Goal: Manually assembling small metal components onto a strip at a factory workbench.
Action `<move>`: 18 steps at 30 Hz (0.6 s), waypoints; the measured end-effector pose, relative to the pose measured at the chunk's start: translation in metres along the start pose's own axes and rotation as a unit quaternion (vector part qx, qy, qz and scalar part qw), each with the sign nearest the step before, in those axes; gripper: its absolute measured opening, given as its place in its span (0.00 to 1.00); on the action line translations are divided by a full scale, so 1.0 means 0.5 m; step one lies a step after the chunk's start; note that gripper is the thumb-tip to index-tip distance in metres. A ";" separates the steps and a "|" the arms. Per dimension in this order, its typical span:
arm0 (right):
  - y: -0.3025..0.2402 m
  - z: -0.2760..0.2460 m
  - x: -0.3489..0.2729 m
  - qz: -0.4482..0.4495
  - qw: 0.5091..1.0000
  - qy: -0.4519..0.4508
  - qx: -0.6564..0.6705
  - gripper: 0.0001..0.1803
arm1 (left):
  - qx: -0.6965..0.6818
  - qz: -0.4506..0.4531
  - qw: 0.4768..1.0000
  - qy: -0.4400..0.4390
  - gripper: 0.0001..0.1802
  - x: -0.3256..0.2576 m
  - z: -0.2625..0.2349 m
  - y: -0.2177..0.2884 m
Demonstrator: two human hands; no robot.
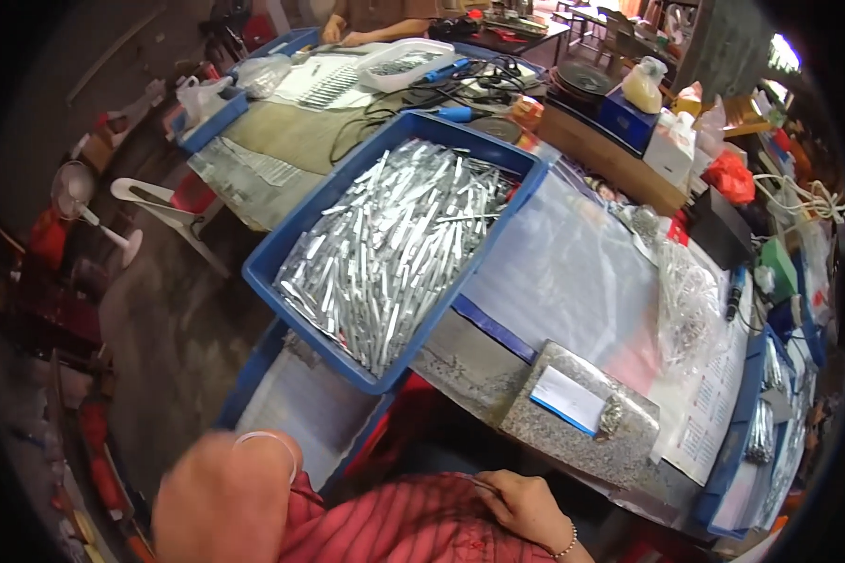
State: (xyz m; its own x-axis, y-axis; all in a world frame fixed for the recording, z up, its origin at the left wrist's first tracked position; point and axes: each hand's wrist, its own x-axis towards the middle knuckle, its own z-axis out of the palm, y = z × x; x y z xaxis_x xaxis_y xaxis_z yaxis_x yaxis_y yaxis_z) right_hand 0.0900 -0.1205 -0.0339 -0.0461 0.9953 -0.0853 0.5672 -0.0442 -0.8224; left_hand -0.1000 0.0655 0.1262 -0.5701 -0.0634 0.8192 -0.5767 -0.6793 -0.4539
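My left hand (221, 497) is raised at the lower left, close to the camera and blurred. A white bangle (286, 448) circles its wrist, and its fingers cannot be made out. My right hand (528, 507), with a beaded bracelet (571, 542), is in front of my red striped shirt (404, 521). Its fingers are drawn together at the shirt; whatever they hold is too small to name. Ahead of both hands, a blue plastic tray (408, 361) is heaped with slim silvery metal pieces (394, 244). Neither hand touches it.
Below the tray is another blue bin (253, 375). A speckled stone block (629, 427) carries a white card (568, 399). Clear plastic bags (690, 300) and boxes (668, 150) line the right. Another person's hands (343, 36) are at the far table. Cables (376, 117) lie behind the tray.
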 end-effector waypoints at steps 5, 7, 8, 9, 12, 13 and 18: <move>-0.010 -0.019 0.012 -0.004 0.999 0.031 -0.011 0.11 | 0.498 -0.597 0.533 -0.333 0.08 -0.099 -0.193 -0.048; -0.018 -0.023 0.013 -0.001 1.000 0.015 -0.023 0.11 | 0.523 -0.607 0.430 -0.418 0.09 -0.150 -0.301 -0.054; -0.018 -0.020 0.012 -0.007 1.000 0.014 -0.019 0.11 | 0.536 -0.588 0.388 -0.465 0.09 -0.176 -0.355 -0.052; -0.015 -0.013 0.011 -0.013 1.000 0.014 -0.023 0.11 | 0.552 -0.577 0.341 -0.495 0.09 -0.200 -0.389 -0.055; -0.009 0.004 0.002 -0.013 1.000 0.013 -0.025 0.11 | 0.569 -0.580 0.269 -0.517 0.11 -0.241 -0.420 -0.082; -0.009 0.006 -0.002 -0.013 1.000 0.006 -0.025 0.11 | 0.579 -0.575 0.231 -0.529 0.12 -0.245 -0.422 -0.094; 0.006 0.008 -0.010 -0.005 1.000 0.016 -0.024 0.10 | 0.598 -0.558 0.157 -0.553 0.11 -0.274 -0.433 -0.110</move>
State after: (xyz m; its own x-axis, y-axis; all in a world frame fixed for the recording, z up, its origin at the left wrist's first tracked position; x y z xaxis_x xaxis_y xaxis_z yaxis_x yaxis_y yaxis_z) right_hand 0.0888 -0.1259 -0.0383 -0.0261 0.9980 -0.0580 0.6057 -0.0303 -0.7951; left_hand -0.1167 0.2698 -0.0369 0.3267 0.9450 0.0141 0.9443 -0.3270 0.0373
